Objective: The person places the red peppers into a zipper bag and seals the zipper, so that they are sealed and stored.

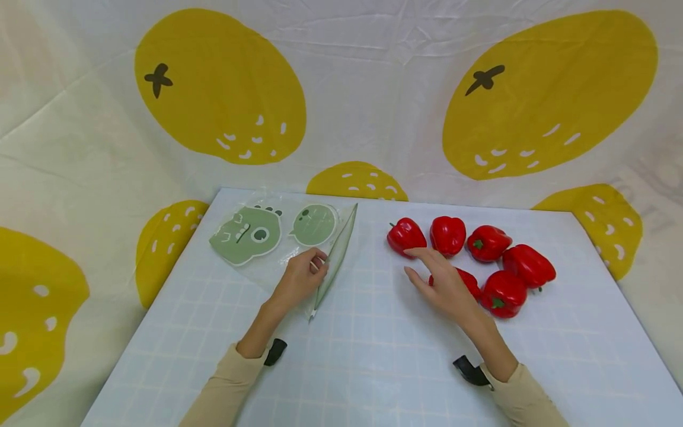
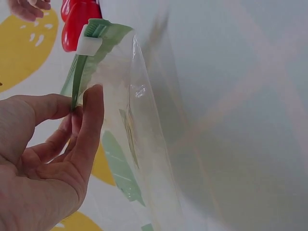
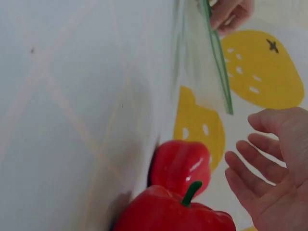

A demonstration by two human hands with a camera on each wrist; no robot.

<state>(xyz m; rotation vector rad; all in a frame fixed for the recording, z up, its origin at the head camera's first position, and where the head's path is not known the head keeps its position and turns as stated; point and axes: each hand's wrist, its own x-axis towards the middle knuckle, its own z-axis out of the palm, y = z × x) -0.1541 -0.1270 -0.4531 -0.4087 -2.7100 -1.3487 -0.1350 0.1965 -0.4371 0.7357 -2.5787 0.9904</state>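
A clear zip bag (image 1: 313, 225) with green cartoon prints lies on the left part of the table. My left hand (image 1: 300, 276) pinches its green zip edge between thumb and fingers, lifting that edge; a white slider (image 2: 89, 46) shows near one end in the left wrist view. My right hand (image 1: 447, 286) hovers over the red bell peppers with fingers spread and nothing in its grasp. The nearest are a pepper (image 1: 407, 234) beyond its fingertips and a pepper (image 1: 468, 281) partly hidden beneath it. In the right wrist view, a green-stemmed pepper (image 3: 168, 211) sits below the hand.
Several more red peppers stand in a loose cluster at the right, among them one at the back (image 1: 448, 235) and one at the front (image 1: 504, 294). The table (image 1: 363, 367) wears a pale blue checked cover. Behind it hangs a white cloth (image 1: 373, 107) printed with yellow fruit.
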